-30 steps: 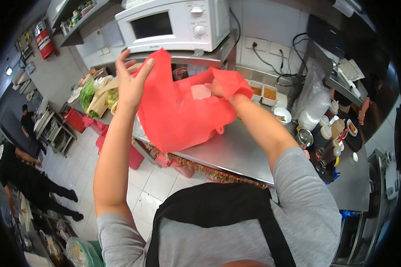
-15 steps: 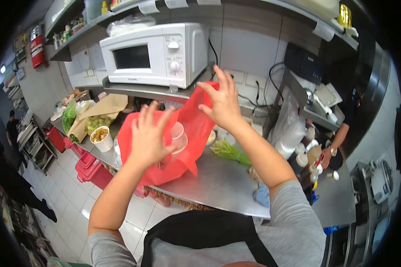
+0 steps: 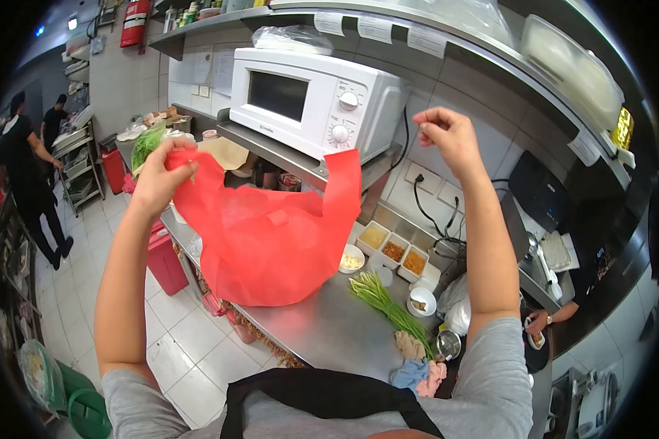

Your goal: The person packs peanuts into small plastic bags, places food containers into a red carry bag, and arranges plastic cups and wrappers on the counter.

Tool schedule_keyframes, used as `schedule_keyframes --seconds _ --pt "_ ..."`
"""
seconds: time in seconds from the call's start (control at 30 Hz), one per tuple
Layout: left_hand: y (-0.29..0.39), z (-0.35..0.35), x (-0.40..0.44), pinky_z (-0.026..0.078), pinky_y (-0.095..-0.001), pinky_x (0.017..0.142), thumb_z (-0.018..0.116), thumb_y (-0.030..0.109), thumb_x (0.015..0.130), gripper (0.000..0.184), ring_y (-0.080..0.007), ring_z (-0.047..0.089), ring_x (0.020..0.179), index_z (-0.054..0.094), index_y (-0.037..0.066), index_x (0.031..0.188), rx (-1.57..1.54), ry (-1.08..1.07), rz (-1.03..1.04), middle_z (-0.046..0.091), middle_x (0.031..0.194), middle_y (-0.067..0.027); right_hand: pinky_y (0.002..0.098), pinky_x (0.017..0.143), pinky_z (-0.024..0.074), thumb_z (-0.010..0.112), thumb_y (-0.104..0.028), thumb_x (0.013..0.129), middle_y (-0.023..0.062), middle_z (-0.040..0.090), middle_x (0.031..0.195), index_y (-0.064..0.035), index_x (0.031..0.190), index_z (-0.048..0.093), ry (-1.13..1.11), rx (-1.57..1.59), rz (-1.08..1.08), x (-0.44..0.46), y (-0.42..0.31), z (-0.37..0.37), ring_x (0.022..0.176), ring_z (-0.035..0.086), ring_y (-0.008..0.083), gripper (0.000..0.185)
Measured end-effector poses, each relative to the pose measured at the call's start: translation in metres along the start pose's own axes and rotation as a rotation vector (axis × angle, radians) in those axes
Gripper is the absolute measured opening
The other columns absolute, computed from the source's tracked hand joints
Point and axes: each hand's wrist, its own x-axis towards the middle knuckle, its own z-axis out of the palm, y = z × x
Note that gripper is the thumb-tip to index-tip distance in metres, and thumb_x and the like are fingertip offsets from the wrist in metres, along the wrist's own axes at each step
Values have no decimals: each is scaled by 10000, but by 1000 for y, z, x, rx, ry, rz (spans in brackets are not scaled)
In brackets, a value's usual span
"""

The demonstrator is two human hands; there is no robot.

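The red bag stood upright on the near side of the microwave, lower than its door and over the steel counter. The left hand, out past the left end of the microwave, had its thumb and fingers clamped on the bag's left upper edge, so that the red fabric lay between them and the rest of the bag spread to the right of the fingertips and below. The right hand was raised beyond the right end of the microwave, fingers curled and the thumb drawn in close to the forefinger. Its fingertips were well apart from the bag; the bag's right-hand strap stood up in front of the microwave's knobs, to the left of those fingers and lower.

Nearer the wearer than the microwave and to its right sat three food containers, with a white bowl of pale pieces just beside the bag. Closer still on that same side lay a bundle of green stalks, its lower end near some crumpled cloths.
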Motion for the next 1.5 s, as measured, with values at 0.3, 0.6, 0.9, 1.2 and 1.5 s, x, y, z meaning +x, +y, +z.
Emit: schedule_keyframes --seconds 0.3,0.6,0.9,1.2,1.5 --pt "-99 -74 -35 461 -365 865 790 174 626 631 -269 462 1151 543 76 1198 469 -262 -3 387 1343 -141 245 665 540 496 58 808 102 650 839 44 925 655 46 -120 26 135 -23 62 707 632 144 198" --pt "-123 -182 -46 433 -411 875 758 315 582 792 -286 436 1188 475 176 1309 384 -191 -387 374 1364 -104 343 895 450 610 -89 798 145 591 1114 -2 1031 642 -127 74 207 223 10 101 1062 546 232 251" --pt "-90 -123 8 392 -343 932 664 250 712 696 -255 449 1182 411 26 1320 -106 -89 22 432 1326 -128 276 814 475 690 -191 773 92 687 948 -36 1002 693 124 -137 -218 207 -54 190 879 630 155 276" --pt "-30 27 -15 467 -332 819 450 77 926 209 -166 575 875 421 9 1121 -814 -395 238 551 910 -91 345 637 479 581 -3 600 101 634 714 -53 647 652 -274 362 -554 -88 -93 226 728 620 253 99" --pt "-113 191 -44 499 -254 644 606 133 862 235 -156 638 758 556 11 1057 -818 -692 -125 652 902 -116 290 879 476 632 7 806 79 462 1184 -20 1022 597 -83 646 356 -272 22 209 1089 510 155 221"
